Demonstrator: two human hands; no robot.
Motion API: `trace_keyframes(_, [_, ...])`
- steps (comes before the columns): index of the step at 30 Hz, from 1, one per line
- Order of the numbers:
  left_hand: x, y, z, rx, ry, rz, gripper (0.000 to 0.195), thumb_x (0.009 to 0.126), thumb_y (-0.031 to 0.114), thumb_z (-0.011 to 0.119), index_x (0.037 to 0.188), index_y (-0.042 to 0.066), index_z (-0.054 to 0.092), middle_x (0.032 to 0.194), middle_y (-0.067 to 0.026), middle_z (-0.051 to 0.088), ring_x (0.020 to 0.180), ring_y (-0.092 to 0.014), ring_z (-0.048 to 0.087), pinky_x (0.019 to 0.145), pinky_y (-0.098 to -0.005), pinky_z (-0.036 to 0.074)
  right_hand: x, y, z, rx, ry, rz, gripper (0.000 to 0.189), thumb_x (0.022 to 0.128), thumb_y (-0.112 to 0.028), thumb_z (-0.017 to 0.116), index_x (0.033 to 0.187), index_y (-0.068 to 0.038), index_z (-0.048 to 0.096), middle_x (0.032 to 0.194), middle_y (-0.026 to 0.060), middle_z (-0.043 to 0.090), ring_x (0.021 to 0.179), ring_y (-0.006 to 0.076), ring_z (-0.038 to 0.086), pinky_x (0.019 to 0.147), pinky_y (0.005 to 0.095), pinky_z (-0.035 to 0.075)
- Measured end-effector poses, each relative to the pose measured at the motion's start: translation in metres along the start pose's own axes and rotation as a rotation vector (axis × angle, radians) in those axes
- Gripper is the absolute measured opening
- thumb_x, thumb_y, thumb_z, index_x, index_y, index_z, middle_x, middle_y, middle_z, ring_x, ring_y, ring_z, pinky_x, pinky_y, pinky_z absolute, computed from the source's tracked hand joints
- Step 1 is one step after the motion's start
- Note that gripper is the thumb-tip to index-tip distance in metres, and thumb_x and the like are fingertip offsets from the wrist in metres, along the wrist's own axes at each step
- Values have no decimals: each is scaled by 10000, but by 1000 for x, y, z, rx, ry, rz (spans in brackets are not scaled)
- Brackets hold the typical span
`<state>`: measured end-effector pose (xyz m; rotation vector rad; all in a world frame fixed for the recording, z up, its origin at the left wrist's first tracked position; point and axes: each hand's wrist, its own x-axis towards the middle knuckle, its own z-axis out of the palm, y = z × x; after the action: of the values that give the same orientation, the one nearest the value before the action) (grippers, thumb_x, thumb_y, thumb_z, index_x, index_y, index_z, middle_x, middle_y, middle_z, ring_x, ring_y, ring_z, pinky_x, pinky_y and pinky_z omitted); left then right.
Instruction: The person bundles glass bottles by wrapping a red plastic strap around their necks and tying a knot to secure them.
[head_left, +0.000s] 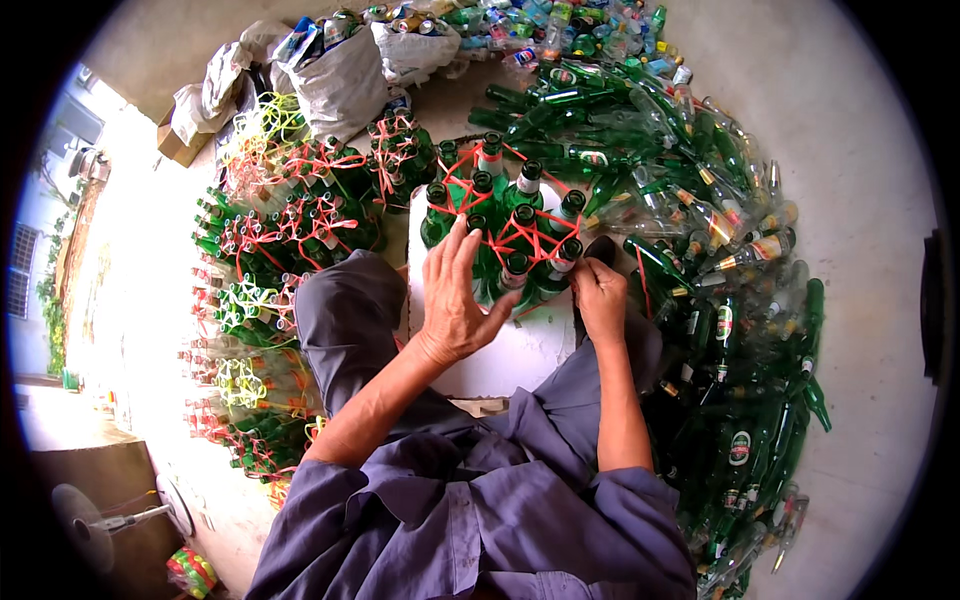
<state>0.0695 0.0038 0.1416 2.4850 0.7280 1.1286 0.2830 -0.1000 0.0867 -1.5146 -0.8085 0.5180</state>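
Observation:
Several green glass bottles (516, 271) stand upright in a cluster on a white board (517, 352) between my knees. Red plastic twine (529, 238) crosses between their necks. My left hand (454, 300) lies over the near left of the cluster, fingers extended and thumb apart, its fingertips at a bottle neck. At the cluster's right side, my right hand (601, 292) has its thumb and fingers pinched together beside a bottle with a pale neck label (564, 256). Whether it holds twine there is hidden by the fingers.
Loose green and clear bottles (739, 442) are heaped along the right. On the left stand bottle bundles (247, 232) tied with red and yellow twine. White sacks (341, 82) of cans and a pile of plastic bottles (555, 34) lie beyond. A standing fan (86, 525) is at lower left.

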Motion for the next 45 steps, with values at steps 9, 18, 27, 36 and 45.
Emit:
trace_keyframes(9, [9, -14, 21, -80, -4, -35, 1151, 677, 235, 872, 1610, 26, 231, 1631, -363, 223, 1445, -474, 370, 1158, -536, 278, -32, -14, 17, -72, 69, -26, 246, 981, -85, 603, 753, -2, 643, 638, 5, 554, 597, 70, 481, 564, 279, 393])
trace_keyframes(18, [32, -69, -32, -121, -306, -133, 920, 799, 112, 799, 1587, 87, 325, 1446, -247, 566, 1306, -422, 569, 1087, -491, 442, -96, -42, 76, 175, -139, 135, 317, 1041, -150, 624, 761, -1, 626, 617, -54, 469, 603, 24, 409, 543, 249, 347])
trace_keyframes(27, [9, -42, -12, -342, -110, -265, 649, 855, -54, 639, 1477, 40, 480, 1384, -239, 622, 1305, -401, 596, 1103, -432, 470, -93, -39, 57, 88, -256, 122, 333, 1033, -168, 627, 765, 29, 637, 654, 2, 588, 648, 56, 520, 602, 255, 423])
trace_keyframes(36, [54, 10, -53, -133, -362, 273, 862, 693, 129, 744, 1498, 20, 456, 1505, -206, 525, 1442, -409, 442, 1165, -538, 336, -93, -24, 55, 129, -260, 98, 319, 1031, -163, 625, 766, 15, 641, 669, 3, 590, 666, 56, 514, 627, 252, 416])
trace_keyframes(45, [62, -2, -31, 25, -525, 339, 857, 722, 180, 775, 1498, 38, 440, 1526, -162, 515, 1370, -306, 546, 1155, -525, 330, -93, -40, 58, 204, -221, 148, 348, 1035, -180, 615, 739, 2, 634, 637, -24, 529, 587, 36, 429, 548, 249, 334])
